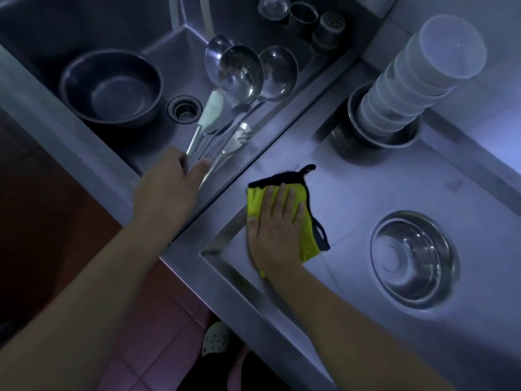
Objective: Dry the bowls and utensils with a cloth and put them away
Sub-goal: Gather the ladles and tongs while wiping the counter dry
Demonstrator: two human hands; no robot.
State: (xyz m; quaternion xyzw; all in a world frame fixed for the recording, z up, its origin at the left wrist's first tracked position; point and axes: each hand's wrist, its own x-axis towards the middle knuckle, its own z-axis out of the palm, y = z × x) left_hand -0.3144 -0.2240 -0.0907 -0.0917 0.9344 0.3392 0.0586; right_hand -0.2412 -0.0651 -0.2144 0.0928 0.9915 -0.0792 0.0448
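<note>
Fingers of the left hand (169, 187) reach into the sink (158, 52), curling round the spatula (207, 117) handle; full grip cannot be confirmed. Right hand (275, 230) lies flat, fingers straight, pressing the cloth (307, 235) on the counter (366, 193). Judged: spatula light, stiff, handle likely wet and slippery; hold mid-handle. Ladles (242, 71) lie just beyond the fingertips.

In the sink (158, 43) on the left a bowl (111, 86) sits left of the drain (184, 108), ladles (242, 71) and a spatula (207, 117) to its right, while on the counter (366, 193) at right lie a cloth (255, 201), an upturned bowl (413, 258) and, behind, stacked cups (417, 77).
</note>
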